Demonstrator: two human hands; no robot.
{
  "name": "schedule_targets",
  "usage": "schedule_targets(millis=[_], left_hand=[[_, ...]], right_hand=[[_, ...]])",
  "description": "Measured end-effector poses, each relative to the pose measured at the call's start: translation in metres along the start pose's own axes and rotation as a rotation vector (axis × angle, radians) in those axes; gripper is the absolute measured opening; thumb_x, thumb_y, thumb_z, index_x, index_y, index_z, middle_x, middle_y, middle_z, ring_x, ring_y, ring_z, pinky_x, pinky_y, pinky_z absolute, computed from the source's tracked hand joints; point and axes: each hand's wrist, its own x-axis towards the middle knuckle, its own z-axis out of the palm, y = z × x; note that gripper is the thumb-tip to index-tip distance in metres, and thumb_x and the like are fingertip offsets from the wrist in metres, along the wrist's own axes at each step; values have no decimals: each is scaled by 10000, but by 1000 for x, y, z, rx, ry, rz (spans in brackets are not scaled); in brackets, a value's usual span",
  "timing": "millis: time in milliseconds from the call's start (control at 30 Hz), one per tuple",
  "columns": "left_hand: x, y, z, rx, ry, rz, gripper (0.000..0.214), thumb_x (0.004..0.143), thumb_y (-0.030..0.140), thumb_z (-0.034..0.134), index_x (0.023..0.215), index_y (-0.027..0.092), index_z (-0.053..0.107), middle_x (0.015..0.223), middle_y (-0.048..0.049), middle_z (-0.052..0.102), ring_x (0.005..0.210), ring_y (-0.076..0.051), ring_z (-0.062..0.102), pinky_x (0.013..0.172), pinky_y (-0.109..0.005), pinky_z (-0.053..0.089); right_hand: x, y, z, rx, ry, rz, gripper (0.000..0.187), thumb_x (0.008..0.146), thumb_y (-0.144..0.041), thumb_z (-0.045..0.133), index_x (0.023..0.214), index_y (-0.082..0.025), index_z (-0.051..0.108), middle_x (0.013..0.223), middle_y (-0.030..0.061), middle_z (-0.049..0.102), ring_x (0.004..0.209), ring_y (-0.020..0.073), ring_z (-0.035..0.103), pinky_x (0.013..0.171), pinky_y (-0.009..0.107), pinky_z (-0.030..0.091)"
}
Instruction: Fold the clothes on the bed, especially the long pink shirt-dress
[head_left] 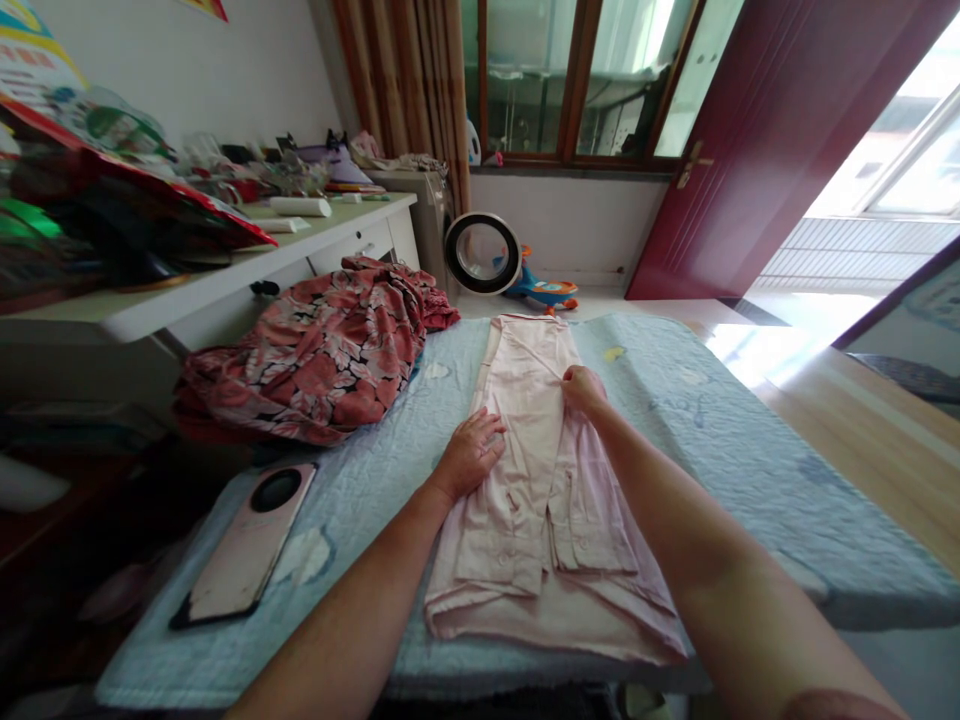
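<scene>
A pale pink long-sleeved shirt (525, 430) lies lengthwise on the blue quilted bedding (712, 470), its sides turned in. Both sleeves run down over the body, with their buttoned cuffs close together near the wide hem. My left hand (472, 452) rests on the shirt's left part, fingers spread and palm down. At the right edge, farther up, my right hand (583, 388) has its fingers closed on the fabric; the fingertips are partly hidden.
Bunched red floral cloth (322, 350) lies at the bed's left edge, with a phone (251, 545) nearer me. A cluttered white desk (330, 225) stands left. Beyond the bed are a front-loading washing machine (431, 215), its round door out, a blue-orange ride-on toy (544, 288) and a red door (739, 140).
</scene>
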Motion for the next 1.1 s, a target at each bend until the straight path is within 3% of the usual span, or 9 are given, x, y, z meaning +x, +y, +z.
schedule_targets(millis=[167,433,700,933,1100], left_hand=[[-1,2,1,59,-51,-3,320,868,304,589,1139,160,680,1352,-116,597,1375,-281,413,1150,-475,330],[-2,7,-2,126,-96,9,364,814,310,649,1152,178,679,1367,-100,590,1384,-295,398,1154,-480,318],[-2,2,2,165,-97,32,334,870,268,571,1177,179,667,1349,-94,603,1365,-276,425,1149,-467,326],[0,0,3,96,-40,11,313,948,312,458,1114,183,690,1290,-83,639,1296,-226,500,1146,-423,336],[-2,2,3,135,-64,-6,296,885,332,566,1125,206,686,1324,-81,615,1319,-251,472,1153,-438,320]], right_hand=[[6,4,1,16,23,38,203,797,-180,535,928,-160,688,936,110,718,816,195,638,667,245,426],[3,8,2,62,9,29,241,735,-250,622,954,-167,679,879,58,703,749,169,614,604,219,395],[2,8,10,69,40,39,150,794,-285,577,831,-193,690,850,55,701,756,168,595,599,220,372],[0,3,12,64,102,52,234,884,-282,469,976,-187,662,978,87,703,818,181,574,640,229,387],[-1,6,12,56,40,31,304,889,-302,485,1121,-162,621,1061,113,681,887,203,581,691,244,406]])
